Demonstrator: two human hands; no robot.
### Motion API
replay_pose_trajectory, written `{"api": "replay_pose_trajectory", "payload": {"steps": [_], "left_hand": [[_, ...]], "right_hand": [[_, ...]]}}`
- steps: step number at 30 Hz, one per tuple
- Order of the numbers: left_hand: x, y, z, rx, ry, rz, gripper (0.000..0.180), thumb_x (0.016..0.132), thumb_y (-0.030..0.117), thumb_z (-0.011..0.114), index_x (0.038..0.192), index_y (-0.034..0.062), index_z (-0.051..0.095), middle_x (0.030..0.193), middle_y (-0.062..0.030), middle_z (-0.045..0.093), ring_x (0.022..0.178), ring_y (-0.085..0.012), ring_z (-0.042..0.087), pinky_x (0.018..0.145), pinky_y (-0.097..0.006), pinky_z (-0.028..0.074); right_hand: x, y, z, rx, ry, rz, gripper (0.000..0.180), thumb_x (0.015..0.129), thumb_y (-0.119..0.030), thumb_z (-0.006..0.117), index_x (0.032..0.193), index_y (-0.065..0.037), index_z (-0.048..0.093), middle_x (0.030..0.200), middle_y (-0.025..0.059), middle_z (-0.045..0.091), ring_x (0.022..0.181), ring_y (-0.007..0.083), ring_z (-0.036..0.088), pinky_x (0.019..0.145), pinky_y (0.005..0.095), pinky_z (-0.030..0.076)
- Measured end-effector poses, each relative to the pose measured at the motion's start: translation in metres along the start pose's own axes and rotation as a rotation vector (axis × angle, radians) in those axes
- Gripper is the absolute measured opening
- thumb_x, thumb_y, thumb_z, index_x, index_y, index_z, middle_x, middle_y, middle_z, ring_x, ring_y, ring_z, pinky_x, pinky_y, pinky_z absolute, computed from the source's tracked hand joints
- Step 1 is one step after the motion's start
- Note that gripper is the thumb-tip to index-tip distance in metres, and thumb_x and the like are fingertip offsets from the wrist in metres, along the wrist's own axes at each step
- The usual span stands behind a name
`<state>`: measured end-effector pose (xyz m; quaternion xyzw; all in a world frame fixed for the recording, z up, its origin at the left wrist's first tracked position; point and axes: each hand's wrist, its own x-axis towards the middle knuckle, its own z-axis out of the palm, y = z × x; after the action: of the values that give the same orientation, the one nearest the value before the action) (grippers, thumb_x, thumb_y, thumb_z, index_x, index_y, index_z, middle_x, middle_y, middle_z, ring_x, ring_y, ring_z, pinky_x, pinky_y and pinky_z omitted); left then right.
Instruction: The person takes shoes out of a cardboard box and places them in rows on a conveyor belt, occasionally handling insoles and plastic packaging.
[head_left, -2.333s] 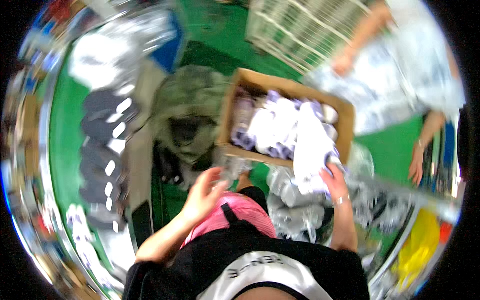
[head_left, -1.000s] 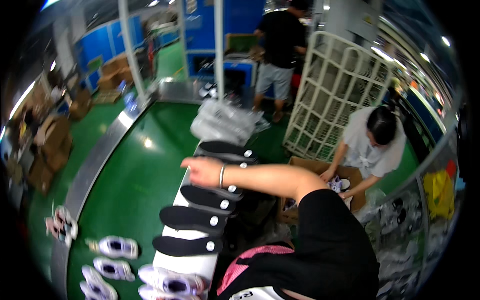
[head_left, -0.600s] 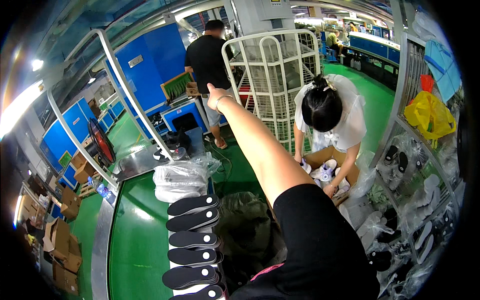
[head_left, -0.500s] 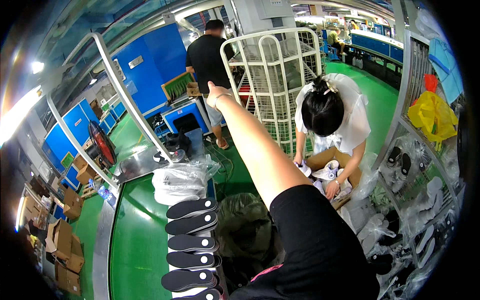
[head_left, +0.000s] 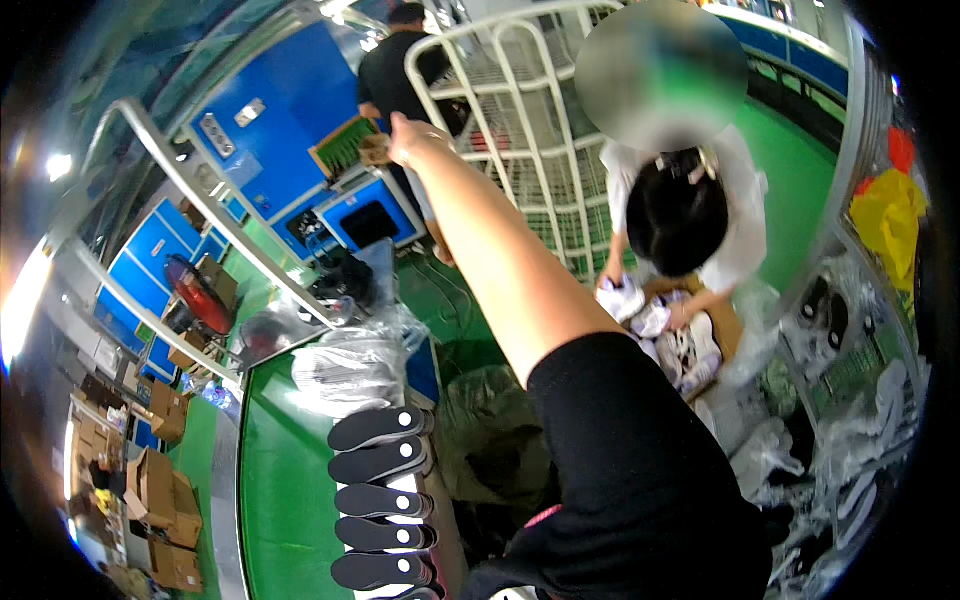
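Observation:
My right arm, in a black short sleeve, stretches from the lower right toward the far left. At its end my right hand (head_left: 415,142) is raised in front of a blue machine (head_left: 370,215) and near a white wire rack cart (head_left: 510,100). One finger or the thumb sticks up; the other fingers are hidden or blurred, and I see nothing held. My left hand is out of view. Below the arm, stacks of black insoles (head_left: 380,465) with white dots lie in a row along the table (head_left: 285,490), beyond them a plastic-wrapped white bundle (head_left: 350,370).
At right a person in white (head_left: 690,210) bends over a carton of white and lilac shoes (head_left: 690,345). Another person in black (head_left: 390,75) stands by the blue machine. A metal rack (head_left: 885,330) with plastic-bagged insoles stands at far right. Cartons (head_left: 155,490) are stacked at left.
The view has tilted and shifted, so the scene sits differently in it. My right arm stays stretched out. The person in white has lifted a shoe slightly.

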<state>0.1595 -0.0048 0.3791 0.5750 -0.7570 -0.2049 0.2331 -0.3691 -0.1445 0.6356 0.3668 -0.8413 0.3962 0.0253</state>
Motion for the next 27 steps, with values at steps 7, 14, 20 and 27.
{"api": "replay_pose_trajectory", "payload": {"steps": [7,14,20,27], "left_hand": [[-0.029,-0.061,-0.023,0.104,0.106,-0.161,0.02,0.073,0.015,0.051,0.087,0.0017,0.055,0.083,-0.0157,0.053,0.073,-0.0293,0.051,0.066,-0.038,0.042],[-0.111,-0.166,-0.059,0.207,0.244,-0.453,0.016,0.072,0.013,0.051,0.083,0.0025,0.057,0.076,-0.0153,0.055,0.067,-0.0283,0.053,0.063,-0.038,0.043],[-0.288,-0.272,-0.094,0.281,0.404,-0.79,0.014,0.071,0.011,0.05,0.079,0.0032,0.058,0.071,-0.015,0.057,0.062,-0.0274,0.054,0.06,-0.037,0.044],[-0.269,-0.232,-0.129,0.155,0.573,-0.505,0.024,0.072,0.022,0.056,0.085,0.0024,0.058,0.084,-0.0153,0.057,0.08,-0.0303,0.053,0.07,-0.035,0.041]], "right_hand": [[0.0,0.024,0.023,-0.129,-0.158,0.097,0.046,0.073,-0.019,0.052,0.117,-0.015,0.041,0.109,0.006,0.052,0.093,0.0221,0.055,0.077,0.0339,0.045],[-0.145,-0.032,0.147,0.257,-0.39,-0.736,0.017,0.062,-0.014,0.049,0.071,-0.004,0.061,0.073,0.0168,0.058,0.07,0.0291,0.057,0.061,0.0366,0.045],[-0.434,-0.122,0.225,0.561,-1.046,-1.332,0.022,0.071,-0.026,0.049,0.083,-0.01,0.058,0.075,0.0114,0.058,0.07,0.0277,0.055,0.061,0.038,0.044],[-0.609,-0.155,0.258,0.673,-1.25,-1.576,0.04,0.07,-0.023,0.059,0.105,-0.006,0.049,0.101,0.0137,0.05,0.093,0.0283,0.049,0.081,0.0337,0.039]]}}
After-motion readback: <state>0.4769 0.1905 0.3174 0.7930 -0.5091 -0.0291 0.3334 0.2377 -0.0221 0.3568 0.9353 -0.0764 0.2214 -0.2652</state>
